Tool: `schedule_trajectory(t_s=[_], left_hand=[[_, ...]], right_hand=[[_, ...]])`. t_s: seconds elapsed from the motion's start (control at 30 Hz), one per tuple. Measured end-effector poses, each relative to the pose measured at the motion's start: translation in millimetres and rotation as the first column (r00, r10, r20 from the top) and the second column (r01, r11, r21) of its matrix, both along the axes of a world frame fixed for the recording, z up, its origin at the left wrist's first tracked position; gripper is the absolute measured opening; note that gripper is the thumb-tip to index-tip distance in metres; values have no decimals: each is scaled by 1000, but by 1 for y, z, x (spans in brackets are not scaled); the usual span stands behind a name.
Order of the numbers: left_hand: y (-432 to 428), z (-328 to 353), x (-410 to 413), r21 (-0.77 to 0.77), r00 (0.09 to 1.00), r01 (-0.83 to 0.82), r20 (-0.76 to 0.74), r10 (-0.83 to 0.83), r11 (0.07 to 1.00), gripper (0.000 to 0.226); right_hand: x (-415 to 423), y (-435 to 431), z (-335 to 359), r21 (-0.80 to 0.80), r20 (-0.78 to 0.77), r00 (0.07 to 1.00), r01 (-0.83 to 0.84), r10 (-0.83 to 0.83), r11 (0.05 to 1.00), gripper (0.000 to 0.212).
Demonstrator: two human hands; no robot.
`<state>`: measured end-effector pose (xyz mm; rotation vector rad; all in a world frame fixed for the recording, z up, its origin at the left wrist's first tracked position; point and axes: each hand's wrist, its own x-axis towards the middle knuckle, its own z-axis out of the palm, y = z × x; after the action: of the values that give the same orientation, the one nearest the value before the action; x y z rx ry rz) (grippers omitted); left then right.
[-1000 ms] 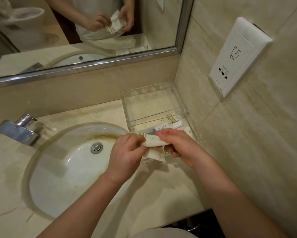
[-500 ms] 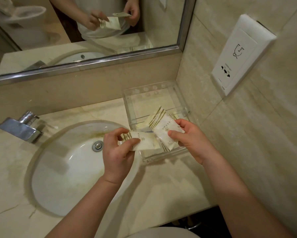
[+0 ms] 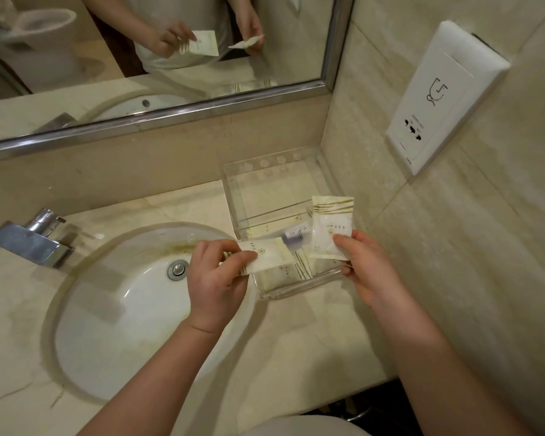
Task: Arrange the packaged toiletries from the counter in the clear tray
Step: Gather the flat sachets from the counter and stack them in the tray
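My left hand (image 3: pixel 216 278) pinches a white sachet with gold stripes (image 3: pixel 266 254), lying flat over the sink's right rim and the tray's near left corner. My right hand (image 3: pixel 364 265) holds a second white sachet (image 3: pixel 329 229) upright over the near right part of the clear tray (image 3: pixel 264 187). The tray stands in the counter's back right corner against the walls. Its front section holds a few packets, among them a small one with a dark purple end (image 3: pixel 294 236) and a gold-striped one (image 3: pixel 302 265). The rear section looks bare.
A white oval sink (image 3: pixel 123 309) with a metal drain (image 3: pixel 178 269) fills the counter's left. A chrome faucet (image 3: pixel 33 240) sits at the far left. The mirror (image 3: pixel 157 58) runs along the back wall, and a white wall socket panel (image 3: pixel 438 99) is on the right wall.
The two sachets, held together a second ago, are now apart. My right hand moved its sachet right and turned it upright over the tray; my left keeps its sachet by the tray's corner.
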<state>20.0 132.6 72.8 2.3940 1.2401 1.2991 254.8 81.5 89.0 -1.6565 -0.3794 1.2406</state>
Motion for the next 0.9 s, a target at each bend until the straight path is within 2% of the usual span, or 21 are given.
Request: schedule_trajectory(t_s=[0.07,0.13,0.23,0.33,0.43,0.53,0.6,0.7,0.77,0.83,0.9], left_hand=[[2,0,1,-47,997,19,-75,-22,999,33],[2,3,0,-159,995,2,-95,-18,987,17],[-2,7,0,-357,998,-59,-8,60,932,18],[-2,12,-2,-537,989,-5,121,83,843,17],[-2,22,-5,-684,948,221,318,11,696,10],[-4,37,-3,-731,886,388,464,-7,561,7],[-3,40,2,-765,847,458,530,40,453,6],[-1,35,10,-772,752,593,633,187,229,17],[-2,32,14,-797,763,588,603,234,138,16],[-6,29,14,-849,825,508,529,201,148,16],[-10,22,11,-873,859,434,475,191,223,15]], right_hand=[[2,0,-4,-4,-28,999,18,-18,1000,12],[4,-1,-5,-7,-50,999,21,-22,1000,14],[6,-1,-9,-23,-51,998,39,-40,999,14],[7,0,-13,-69,-66,997,39,-44,997,15],[4,3,-20,-125,-81,997,7,-17,992,12],[4,8,-26,-194,-25,1000,-16,12,981,4],[4,13,-30,-218,-26,1000,-22,17,976,14],[3,20,-34,-258,-17,1000,-30,26,966,21],[1,23,-36,-273,-20,1000,-27,23,962,23],[0,24,-37,-274,-22,1000,-26,21,961,23],[0,24,-38,-270,-18,1000,-20,16,963,22]])
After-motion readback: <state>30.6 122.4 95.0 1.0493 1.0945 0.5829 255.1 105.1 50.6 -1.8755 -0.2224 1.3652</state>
